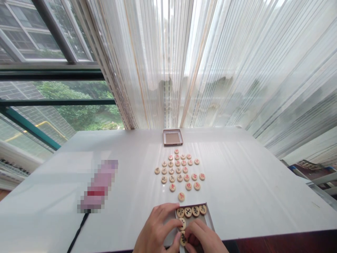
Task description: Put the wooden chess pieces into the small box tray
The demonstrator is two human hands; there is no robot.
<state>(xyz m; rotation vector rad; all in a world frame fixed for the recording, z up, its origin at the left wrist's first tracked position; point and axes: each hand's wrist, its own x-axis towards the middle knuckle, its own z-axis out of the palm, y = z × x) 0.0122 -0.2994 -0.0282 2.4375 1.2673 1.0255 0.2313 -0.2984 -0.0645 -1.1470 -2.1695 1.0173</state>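
Note:
A shallow box (pixel 210 218) sits at the near table edge, with a row of black-lettered Chinese chess pieces (pixel 195 211) along its far side. My left hand (pixel 157 226) is wrapped over the box's left side. Its forefinger reaches the far left corner, and another finger touches a piece (pixel 182 224) on the left side. My right hand (pixel 204 236) is inside the box, fingers curled against the nearest piece (pixel 183 239), which looks tilted. The right fingertips are partly hidden. Beyond the box, a red-lettered piece (pixel 181 196) lies closest to my hands.
Several red and black pieces (pixel 178 170) lie face up in loose rows on the white table (pixel 237 182). A box lid (pixel 172 137) rests behind them. To the left is a blurred pink object (pixel 98 188) with a black cord (pixel 78 230). Curtains and a window stand behind.

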